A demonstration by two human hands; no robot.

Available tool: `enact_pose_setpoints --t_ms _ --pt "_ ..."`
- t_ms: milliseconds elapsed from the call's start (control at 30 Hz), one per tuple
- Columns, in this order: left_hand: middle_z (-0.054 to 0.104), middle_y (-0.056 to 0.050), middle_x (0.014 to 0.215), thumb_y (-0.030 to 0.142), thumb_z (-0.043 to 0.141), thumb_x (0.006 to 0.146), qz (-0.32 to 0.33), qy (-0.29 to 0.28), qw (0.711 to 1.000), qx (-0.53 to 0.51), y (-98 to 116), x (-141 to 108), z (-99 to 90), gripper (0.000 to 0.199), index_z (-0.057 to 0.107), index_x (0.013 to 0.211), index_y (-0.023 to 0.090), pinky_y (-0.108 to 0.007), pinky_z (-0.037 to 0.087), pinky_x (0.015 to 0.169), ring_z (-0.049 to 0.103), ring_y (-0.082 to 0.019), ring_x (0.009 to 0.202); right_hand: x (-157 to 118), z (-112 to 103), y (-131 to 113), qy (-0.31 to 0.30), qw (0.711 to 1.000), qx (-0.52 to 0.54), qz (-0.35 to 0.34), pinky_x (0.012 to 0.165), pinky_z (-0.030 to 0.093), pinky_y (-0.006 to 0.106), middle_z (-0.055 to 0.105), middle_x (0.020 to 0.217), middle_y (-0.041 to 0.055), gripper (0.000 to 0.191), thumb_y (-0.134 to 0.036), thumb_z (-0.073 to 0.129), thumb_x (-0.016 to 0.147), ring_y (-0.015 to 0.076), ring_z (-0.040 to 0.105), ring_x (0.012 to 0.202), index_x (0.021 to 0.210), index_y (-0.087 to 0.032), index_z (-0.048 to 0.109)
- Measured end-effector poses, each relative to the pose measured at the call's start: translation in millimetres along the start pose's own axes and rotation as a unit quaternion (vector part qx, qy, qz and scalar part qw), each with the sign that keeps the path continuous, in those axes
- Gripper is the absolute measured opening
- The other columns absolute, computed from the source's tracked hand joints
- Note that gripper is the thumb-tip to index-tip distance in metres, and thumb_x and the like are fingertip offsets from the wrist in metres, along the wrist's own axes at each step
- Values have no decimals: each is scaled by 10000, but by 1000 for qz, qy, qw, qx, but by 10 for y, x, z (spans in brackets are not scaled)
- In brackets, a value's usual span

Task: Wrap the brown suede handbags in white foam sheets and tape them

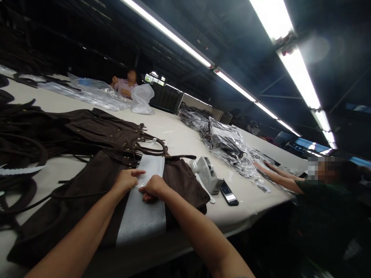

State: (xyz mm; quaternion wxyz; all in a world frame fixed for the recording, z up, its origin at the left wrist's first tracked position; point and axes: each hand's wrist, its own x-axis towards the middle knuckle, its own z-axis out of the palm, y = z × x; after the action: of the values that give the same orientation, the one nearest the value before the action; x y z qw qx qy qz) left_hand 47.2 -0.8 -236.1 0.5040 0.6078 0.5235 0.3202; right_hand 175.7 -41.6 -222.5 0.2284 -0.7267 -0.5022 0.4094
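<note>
A dark brown bag (185, 181) lies on the table in front of me, with a whitish translucent wrapping sheet (145, 220) laid as a band across it. My left hand (126, 180) rests at the sheet's left edge, its index finger stretched over the surface and its thumb apart below. Right beside it, my right hand (154, 188) is closed, thumb and curled fingers pressed together low over the sheet. What those fingers pinch, if anything, is too small to make out. Thin brown handles (150, 144) loop beyond the sheet's far end.
A tape dispenser (209, 175) and a phone (229, 193) stand right of the bag. More brown bags (95, 131) are heaped at left. Plastic-wrapped goods (228, 143) lie further along the table (179, 135). One co-worker (324, 208) reaches in from the right; another (124, 85) handles clear plastic opposite.
</note>
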Motion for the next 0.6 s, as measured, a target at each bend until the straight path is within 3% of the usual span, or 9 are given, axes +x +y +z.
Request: enact_pose_setpoints --t_ms 167,333,467,533,600 --pt "715 -89 1032 181 672 809 18 8 1000 11 4 -6 15 324 661 1124 107 -379 561 873 680 -190 919 -380 10 95 -34 997 -66 4 471 432 234 547 405 -15 296 -200 694 781 135 528 386 561 -194 496" --pt "732 -101 1080 180 724 700 48 27 997 57 -1 -10 43 380 707 1075 125 -363 515 977 678 -235 1034 -755 66 196 22 998 -17 -54 486 423 216 507 382 -78 220 -144 684 706 149 564 404 702 -224 479" --pt "748 -81 1038 122 687 653 52 59 990 118 37 -41 50 394 737 1042 160 -324 529 940 689 -258 1018 -1102 144 263 23 991 108 -71 397 380 201 485 388 -93 188 -174 674 713 127 480 332 732 -229 495" --pt "750 -68 1037 117 672 664 53 73 985 148 77 -70 57 390 742 1042 182 -312 535 926 691 -255 1019 -1289 174 330 6 974 208 -90 347 345 189 500 407 -91 213 -239 693 726 115 443 304 750 -230 482" --pt "749 -60 1041 119 662 679 53 87 979 179 121 -98 70 387 744 1049 197 -314 533 933 687 -257 1033 -1473 183 432 -49 945 305 -104 324 326 181 546 440 -77 301 -358 736 714 108 430 291 804 -230 479"
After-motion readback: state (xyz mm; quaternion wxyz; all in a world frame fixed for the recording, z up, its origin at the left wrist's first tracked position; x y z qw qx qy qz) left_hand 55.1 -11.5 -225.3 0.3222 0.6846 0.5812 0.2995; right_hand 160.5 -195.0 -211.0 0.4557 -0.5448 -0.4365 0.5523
